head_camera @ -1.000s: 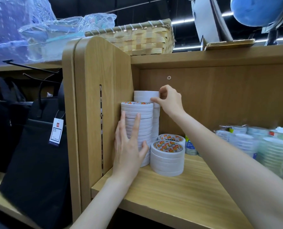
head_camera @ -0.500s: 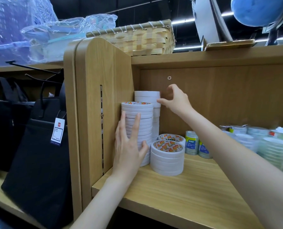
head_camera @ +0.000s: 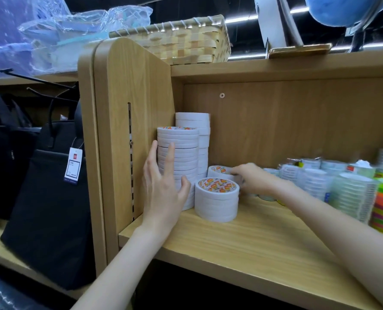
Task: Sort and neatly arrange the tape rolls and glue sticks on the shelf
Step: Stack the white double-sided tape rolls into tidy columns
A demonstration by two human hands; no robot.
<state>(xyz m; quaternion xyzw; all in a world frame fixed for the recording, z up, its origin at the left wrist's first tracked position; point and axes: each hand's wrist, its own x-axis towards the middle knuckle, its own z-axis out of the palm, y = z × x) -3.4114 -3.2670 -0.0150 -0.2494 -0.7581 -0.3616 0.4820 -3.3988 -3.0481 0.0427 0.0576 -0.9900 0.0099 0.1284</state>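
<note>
Presently, our left hand [head_camera: 163,184] lay flat and open against the tall tape stack [head_camera: 178,157] on the shelf [head_camera: 242,240]; our right hand [head_camera: 252,179] was blurred at the rear short stack [head_camera: 218,170], grip undeterminable.

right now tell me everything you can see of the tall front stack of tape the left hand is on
The tall front stack is a column of thin white tape rolls, the top one showing an orange printed core label. It stands upright on the wooden shelf, in the left corner beside the side panel. The left hand rests open against its front.
</note>
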